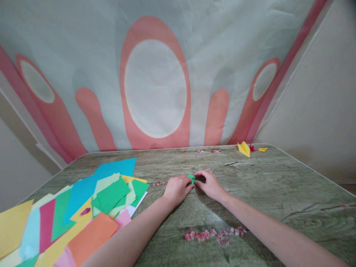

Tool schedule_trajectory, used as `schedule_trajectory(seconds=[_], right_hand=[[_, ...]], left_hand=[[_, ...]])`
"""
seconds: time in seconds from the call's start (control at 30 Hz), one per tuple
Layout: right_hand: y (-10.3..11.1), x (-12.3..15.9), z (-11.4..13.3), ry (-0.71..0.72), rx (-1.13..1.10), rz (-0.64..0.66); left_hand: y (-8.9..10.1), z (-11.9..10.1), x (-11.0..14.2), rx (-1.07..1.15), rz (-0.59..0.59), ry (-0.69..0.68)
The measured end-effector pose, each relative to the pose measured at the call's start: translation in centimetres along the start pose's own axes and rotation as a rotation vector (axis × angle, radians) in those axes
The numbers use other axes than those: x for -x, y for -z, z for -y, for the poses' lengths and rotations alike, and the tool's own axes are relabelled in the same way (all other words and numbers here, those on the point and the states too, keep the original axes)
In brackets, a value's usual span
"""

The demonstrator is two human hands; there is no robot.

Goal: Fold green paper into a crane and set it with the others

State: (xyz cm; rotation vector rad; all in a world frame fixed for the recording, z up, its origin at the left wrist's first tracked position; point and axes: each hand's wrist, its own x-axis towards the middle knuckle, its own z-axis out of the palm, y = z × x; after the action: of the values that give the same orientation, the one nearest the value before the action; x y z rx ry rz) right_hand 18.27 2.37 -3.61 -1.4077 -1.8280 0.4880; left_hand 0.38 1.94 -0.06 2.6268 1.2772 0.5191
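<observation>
Evidently, my left hand (179, 189) and right hand (211, 186) are sharing one green paper piece (191, 178)

My left hand is curling inward, thumb and fingers drawn together on the left side of the piece and covering part of it. My right hand is making a looser shape: thumb and forefinger are bowing round a gap, their tips apparently pinching the right side. Between them the piece is sitting low over the middle of the table (250, 200); whether it is touching the surface, I can't tell.

As for progress, it is already looking compact and angular, so I am judging some folding as done. Whether any folds are left isn't showing, since my hands are hiding too much.

Further out, to my left, a pile of coloured sheets (63, 211) is lying overlapped, a blue sheet (116, 167) at its far side and an orange sheet (93, 237) near my left forearm (141, 222); these are looking flat and unworked. At the far edge, to my right, a yellow folded piece (244, 149) is resting near a red piece (252, 147) and a smaller yellow scrap (262, 149). The first is seemingly shaped already; the others are too small to judge. Behind, a patterned backdrop (105, 37) is rising.
</observation>
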Motion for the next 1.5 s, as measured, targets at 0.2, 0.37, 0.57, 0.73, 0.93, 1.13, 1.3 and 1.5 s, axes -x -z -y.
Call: schedule_trajectory(seconds=[0.2,0.37,0.57,0.73,0.93,1.13,1.3,1.5], right_hand=[[0.0,0.0,0.1,-0.004,0.002,0.002],[-0.1,0.0,0.2,-0.009,0.019,-0.001],[-0.6,-0.2,0.1,-0.052,0.038,-0.023],[-0.7,-0.3,0.0,-0.081,0.029,-0.024],[-0.7,-0.5,0.0,-0.115,0.019,-0.002],[-0.9,-0.9,-0.4,-0.110,-0.037,0.028],[-0.9,-0.9,-0.7,-0.115,-0.075,0.025],[-1.0,-1.0,-0.8,-0.132,-0.079,0.020]], left_hand=[[-0.1,0.1,0.0,0.010,-0.006,0.000],[0.0,0.0,0.0,-0.002,-0.003,-0.004],[0.0,-0.1,-0.1,-0.023,0.003,0.016],[0.6,0.1,-0.4,-0.035,0.048,0.005],[1.0,0.8,-1.9,-0.021,0.089,-0.028],[0.1,2.2,-2.8,0.215,0.071,-0.045],[-0.1,2.8,-2.5,0.294,0.057,-0.038],[0.0,2.7,-2.4,0.304,0.038,-0.036]])
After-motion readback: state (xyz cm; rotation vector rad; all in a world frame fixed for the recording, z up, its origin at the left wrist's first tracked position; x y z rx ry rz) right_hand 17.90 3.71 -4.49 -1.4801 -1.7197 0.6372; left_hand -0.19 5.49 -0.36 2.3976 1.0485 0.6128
